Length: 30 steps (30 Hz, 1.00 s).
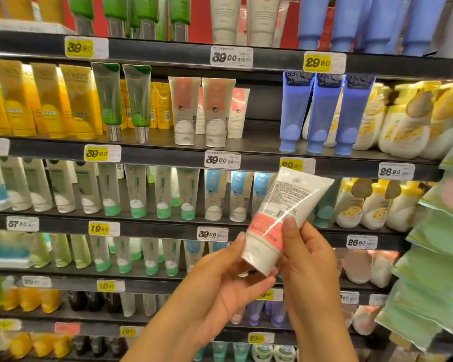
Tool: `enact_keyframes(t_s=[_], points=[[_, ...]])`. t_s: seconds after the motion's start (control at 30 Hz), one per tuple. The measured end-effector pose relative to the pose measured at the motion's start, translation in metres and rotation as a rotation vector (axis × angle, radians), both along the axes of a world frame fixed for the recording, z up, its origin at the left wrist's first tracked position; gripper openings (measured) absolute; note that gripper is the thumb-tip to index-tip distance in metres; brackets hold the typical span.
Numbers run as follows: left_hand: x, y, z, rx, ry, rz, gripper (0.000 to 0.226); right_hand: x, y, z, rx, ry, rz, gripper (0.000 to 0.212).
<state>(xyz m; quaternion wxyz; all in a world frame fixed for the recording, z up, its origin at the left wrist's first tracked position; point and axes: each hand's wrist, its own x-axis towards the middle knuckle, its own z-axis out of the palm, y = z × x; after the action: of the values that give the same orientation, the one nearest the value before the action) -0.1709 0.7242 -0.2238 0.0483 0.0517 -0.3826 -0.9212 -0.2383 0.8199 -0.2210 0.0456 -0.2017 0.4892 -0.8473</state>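
Two hands were closed on a white-and-coral cream tube [280, 226] before the store shelves [183, 152]: cap end cradled by the left hand [220, 286], body pinched by the right hand [306, 262], back label turned up, probably for reading.

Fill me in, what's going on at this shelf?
A person at dark store shelves of skincare products holds a white plastic squeeze tube with a coral-pink band in both hands, off the shelf. The left hand cups its cap end from below; the right hand pinches it at the pink band, thumb in front. The tube is tilted, cap down-left, its fine-print side facing the camera. Similar white-and-coral tubes stand on a shelf above.
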Motion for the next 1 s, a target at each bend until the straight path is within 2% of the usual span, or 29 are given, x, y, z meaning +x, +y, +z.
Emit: enact_keyframes(t_s=[0.1,0.33,0.47,0.67,0.83,1.0], points=[[-0.001,0.004,-0.004,0.128,0.003,-0.033,0.035,0.000,0.002,-0.003,-0.024,-0.006,-0.003,0.041],[-0.003,0.003,-0.010,0.049,0.002,0.004,0.036,-0.007,0.007,-0.007,0.033,0.010,0.030,0.034],[-0.005,0.001,-0.013,0.056,0.018,0.018,0.039,-0.010,0.009,-0.006,0.069,0.029,0.036,0.038],[-0.006,0.001,-0.013,0.132,0.011,-0.018,0.038,-0.012,0.009,-0.004,-0.061,-0.042,0.027,0.043],[-0.007,0.002,-0.012,0.239,0.028,-0.145,0.045,-0.012,0.010,-0.005,-0.106,-0.082,0.044,0.038],[-0.009,0.000,-0.015,0.201,0.027,-0.133,0.041,-0.014,0.012,-0.006,-0.102,-0.078,0.086,0.037]])
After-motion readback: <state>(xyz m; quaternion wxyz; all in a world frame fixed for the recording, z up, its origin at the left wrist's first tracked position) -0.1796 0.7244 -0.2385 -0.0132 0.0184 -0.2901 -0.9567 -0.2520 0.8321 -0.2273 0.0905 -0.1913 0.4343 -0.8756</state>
